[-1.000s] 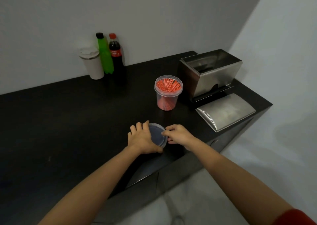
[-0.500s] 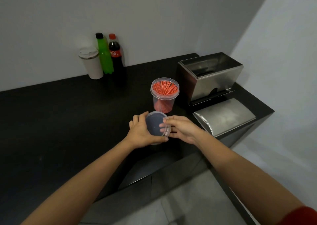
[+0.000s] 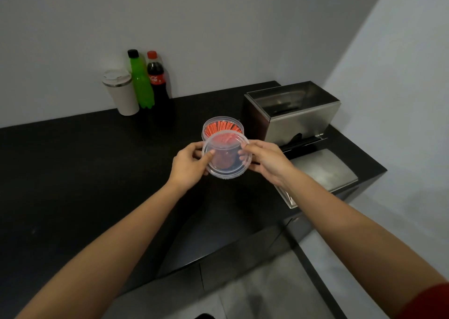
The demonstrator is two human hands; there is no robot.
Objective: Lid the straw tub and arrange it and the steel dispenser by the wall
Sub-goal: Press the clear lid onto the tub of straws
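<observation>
A clear round lid [image 3: 227, 159] hangs in the air just in front of and partly over the clear straw tub [image 3: 222, 125], which stands open on the black counter and is packed with upright red straws. My left hand [image 3: 190, 164] pinches the lid's left rim and my right hand [image 3: 263, 159] pinches its right rim. The lid is tilted toward me and hides most of the tub's body. The steel dispenser [image 3: 291, 112] stands open right of the tub, and its curved steel cover [image 3: 320, 172] lies on the counter in front of it.
By the back wall stand a cream tumbler [image 3: 121, 92], a green bottle [image 3: 139, 80] and a cola bottle [image 3: 156, 80]. The black counter [image 3: 85, 160] ends at a front edge near me and at a right edge beside the white side wall.
Both hands picked the lid up from the counter near the front edge and carried it up and away from me, to just above the tub's near rim.
</observation>
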